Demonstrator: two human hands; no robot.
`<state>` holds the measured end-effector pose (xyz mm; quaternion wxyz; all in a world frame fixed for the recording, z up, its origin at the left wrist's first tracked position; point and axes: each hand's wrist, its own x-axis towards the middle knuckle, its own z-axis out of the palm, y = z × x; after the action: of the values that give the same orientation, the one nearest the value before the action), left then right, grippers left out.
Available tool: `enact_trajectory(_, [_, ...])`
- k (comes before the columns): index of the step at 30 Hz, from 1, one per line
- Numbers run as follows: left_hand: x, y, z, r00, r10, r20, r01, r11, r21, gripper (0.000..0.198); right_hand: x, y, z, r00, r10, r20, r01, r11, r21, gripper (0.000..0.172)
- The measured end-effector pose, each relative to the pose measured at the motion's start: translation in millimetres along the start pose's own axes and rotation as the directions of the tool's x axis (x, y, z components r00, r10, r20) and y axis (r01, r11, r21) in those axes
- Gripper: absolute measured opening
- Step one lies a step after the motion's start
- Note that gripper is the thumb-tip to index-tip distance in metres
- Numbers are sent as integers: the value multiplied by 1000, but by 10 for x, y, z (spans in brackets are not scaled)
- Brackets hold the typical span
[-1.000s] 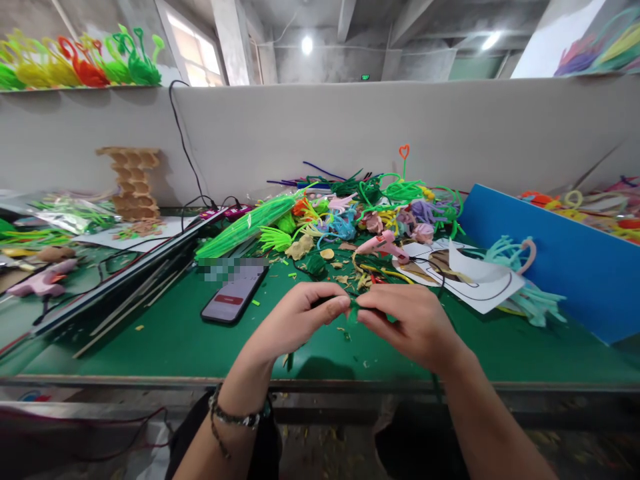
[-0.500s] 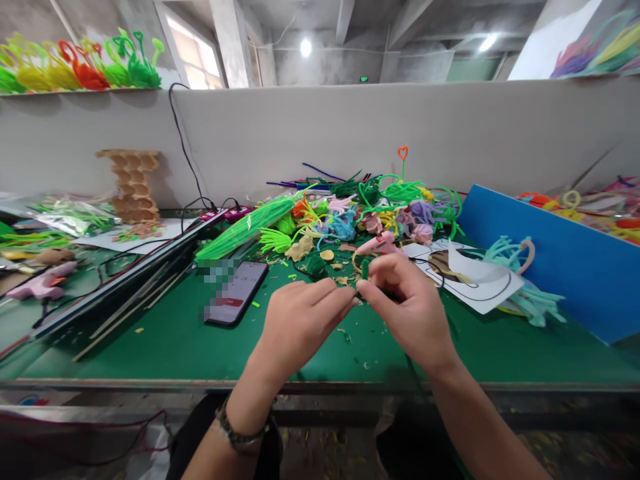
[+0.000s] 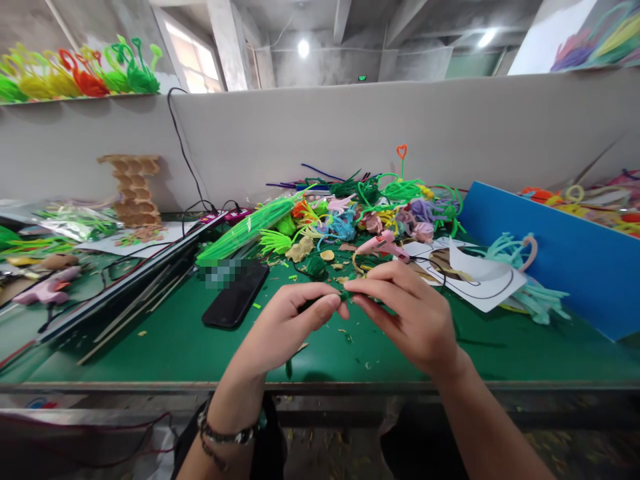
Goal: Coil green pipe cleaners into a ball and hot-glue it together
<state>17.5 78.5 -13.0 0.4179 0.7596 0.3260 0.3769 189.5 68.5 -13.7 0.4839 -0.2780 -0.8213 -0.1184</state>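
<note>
My left hand [image 3: 287, 327] and my right hand [image 3: 407, 313] meet over the green table [image 3: 175, 340], both pinching a small dark green pipe cleaner piece [image 3: 345, 293] between thumb and fingertips. A bit of the green stem shows below my left hand. A beaded bracelet sits on my left wrist. Just beyond my hands lie a pink glue gun [image 3: 383, 245] and a pile of coloured pipe cleaners [image 3: 370, 207].
A black phone [image 3: 236, 299] lies left of my hands, its screen dark. A bundle of bright green pipe cleaners [image 3: 245, 230], thin sticks and cables lie at the left. White paper sheets [image 3: 470, 277], teal pipe cleaners and a blue board [image 3: 550, 253] stand at the right. A grey partition closes the back.
The phone's screen has gone dark. My right hand lifted the green piece, then came back down to meet the left hand's fingertips.
</note>
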Motion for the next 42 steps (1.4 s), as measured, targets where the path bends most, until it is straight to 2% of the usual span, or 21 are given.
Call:
enact_trajectory(4, [-13, 17, -40, 987, 136, -90, -118, 977, 179, 25, 12, -4, 28, 996, 30, 81, -32, 999, 15, 12])
enact_trajectory(7, [-16, 35, -58, 958, 263, -113, -217, 924, 316, 21, 33, 3, -3, 973, 89, 211, -120, 983, 140, 16])
enact_trajectory(10, [-18, 41, -61, 946, 312, -88, -266, 901, 342, 19, 38, 25, -74, 921, 70, 383, -197, 932, 303, 20])
enact_trajectory(12, [-12, 37, -55, 951, 303, -62, -272, 915, 298, 19, 29, 37, -118, 901, 35, 433, -203, 915, 349, 17])
enact_trajectory(14, [-1, 28, -49, 963, 268, -25, -257, 941, 220, 20, 14, 43, -143, 902, 21, 432, -184, 922, 340, 14])
enact_trajectory(19, [25, -9, -55, 980, 194, 36, -196, 978, 67, 21, -9, 52, -131, 945, -6, 328, -96, 951, 294, 13])
enact_trajectory(22, [26, -15, -60, 975, 220, 31, -222, 971, 92, 21, -1, 65, -121, 952, -11, 306, -90, 946, 312, 13])
enact_trajectory(25, [14, 2, -45, 954, 299, 27, -298, 931, 209, 21, 9, 63, -127, 954, 28, 297, -134, 931, 341, 16])
enact_trajectory(28, [-8, 28, -3, 893, 449, 18, -414, 806, 423, 19, 18, 27, -136, 946, 117, 302, -227, 904, 363, 25])
enact_trajectory(30, [-25, 41, 35, 811, 584, 17, -471, 637, 611, 20, 28, -12, -131, 931, 211, 299, -316, 876, 365, 33])
enact_trajectory(32, [-36, 45, 71, 721, 691, 50, -473, 438, 765, 22, 39, -50, -113, 905, 319, 282, -408, 838, 363, 40])
enact_trajectory(33, [-39, 42, 85, 690, 720, 75, -463, 358, 811, 22, 42, -64, -100, 892, 363, 271, -443, 822, 358, 42])
enact_trajectory(35, [-35, 29, 99, 662, 743, 94, -447, 291, 846, 20, 39, -77, -68, 878, 416, 235, -475, 814, 334, 41])
enact_trajectory(37, [-22, 12, 96, 679, 733, 38, -445, 370, 816, 17, 18, -73, -40, 882, 444, 158, -471, 822, 319, 25])
enact_trajectory(38, [-14, 7, 91, 704, 710, -9, -450, 456, 768, 17, 2, -68, -30, 888, 448, 104, -457, 830, 321, 12])
enact_trajectory(39, [-6, 5, 84, 742, 668, -56, -451, 559, 696, 17, -15, -61, -25, 898, 439, 41, -428, 844, 323, 6])
enact_trajectory(41, [6, 10, 73, 830, 545, -116, -423, 752, 505, 19, -42, -51, -26, 936, 347, -68, -315, 906, 282, 20])
enact_trajectory(42, [9, 15, 69, 868, 481, -128, -395, 822, 410, 20, -48, -48, -32, 960, 261, -99, -233, 944, 233, 20])
